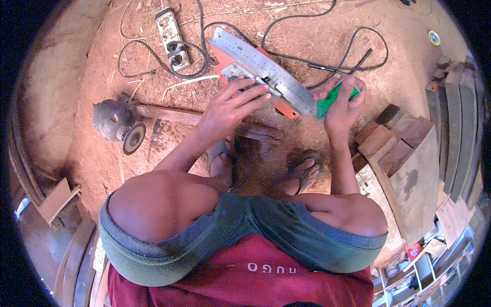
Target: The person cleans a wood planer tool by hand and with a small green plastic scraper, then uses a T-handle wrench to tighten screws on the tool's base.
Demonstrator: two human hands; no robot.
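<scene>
A long silver metal blade with ruler marks (266, 69) slants from upper left to lower right. Its lower end meets a green handle (336, 100), and my right hand (348, 105) is closed round that handle. Beneath and beside the blade lies an orange tool with a grey metal plate (289, 109), its exact kind unclear. My left hand (235, 100) rests on the grey plate, fingers stretched out toward the blade and the thumb hidden. Below the orange tool is a dark wooden block (261, 132), partly in shadow between my feet.
A bench grinder-like machine with a round disc (134, 139) stands at the left. A white power strip (173, 38) and a looping black cable (302, 56) lie on the dirt floor. Stacked wooden boards (404, 169) are at the right, with a tape roll (434, 38) beyond.
</scene>
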